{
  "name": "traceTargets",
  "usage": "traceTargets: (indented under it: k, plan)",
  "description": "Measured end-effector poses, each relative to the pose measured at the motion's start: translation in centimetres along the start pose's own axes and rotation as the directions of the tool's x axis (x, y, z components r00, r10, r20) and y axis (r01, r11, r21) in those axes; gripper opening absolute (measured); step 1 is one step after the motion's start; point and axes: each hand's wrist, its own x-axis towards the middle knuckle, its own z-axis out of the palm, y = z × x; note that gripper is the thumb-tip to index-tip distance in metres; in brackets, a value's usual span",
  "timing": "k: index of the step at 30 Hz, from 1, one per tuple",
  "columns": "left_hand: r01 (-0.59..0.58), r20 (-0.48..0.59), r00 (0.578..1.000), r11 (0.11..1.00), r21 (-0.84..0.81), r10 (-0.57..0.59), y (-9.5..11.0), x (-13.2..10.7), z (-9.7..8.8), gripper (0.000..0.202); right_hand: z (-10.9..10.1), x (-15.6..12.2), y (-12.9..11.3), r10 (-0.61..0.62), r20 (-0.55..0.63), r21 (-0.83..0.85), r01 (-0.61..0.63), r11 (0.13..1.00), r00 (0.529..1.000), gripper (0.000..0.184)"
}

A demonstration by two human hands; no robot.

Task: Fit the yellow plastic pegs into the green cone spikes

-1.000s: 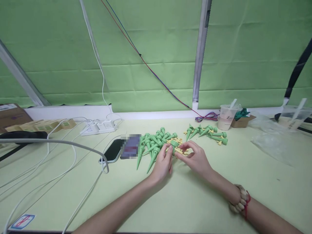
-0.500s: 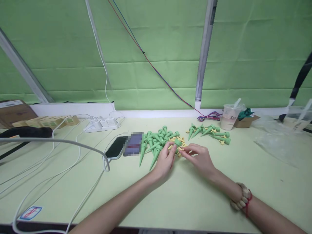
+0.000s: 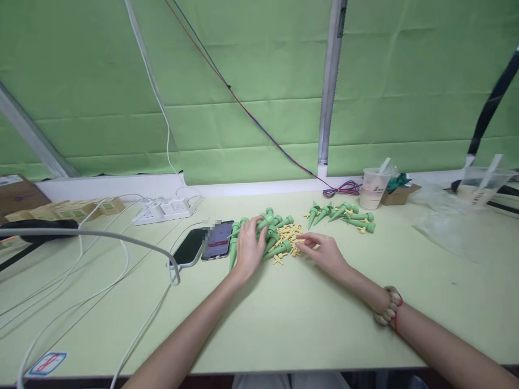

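My left hand (image 3: 250, 248) lies over the heap of green plastic spikes (image 3: 279, 249), its fingers and thumb curled around a green spike (image 3: 265, 222) in the heap. Part of the heap is hidden beneath that hand. To the right of the heap are scattered small yellow cross-shaped plastic pieces (image 3: 288, 232). At their right edge my right hand (image 3: 324, 254) has thumb and index finger close together; whatever is between the tips is too small to make out. Farther right lies a second group of green spikes (image 3: 343, 212), with yellow pieces among them.
Two phones lie left of the heap, one dark (image 3: 190, 247) and one with a lit screen (image 3: 219, 240). White cables run from a power strip (image 3: 164, 210) across the left side. A drink cup (image 3: 373, 189), a small carton (image 3: 399, 194) and clear plastic bags (image 3: 440, 227) stand at the right.
My left hand has moved left from the green spike it held near my right hand, onto the heap. My right hand stays beside the yellow pieces. The view has shifted slightly.
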Motion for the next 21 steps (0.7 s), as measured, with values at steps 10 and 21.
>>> traceTargets:
  k: [10, 21]
  plan:
    - [-0.083, 0.080, 0.994, 0.992, 0.094, 0.075, -0.7, -0.4, 1.6, 0.028, -2.3, 2.1, 2.6, -0.128, -0.170, -0.409, 0.048, 0.911, 0.977, 0.041]
    - [-0.441, 0.214, 0.875, 0.898, -0.016, 0.433, 2.0, -2.5, 1.6, 0.029, -6.0, 2.7, 7.5, 0.338, -0.409, -0.775, -0.519, 0.362, 0.847, 0.054]
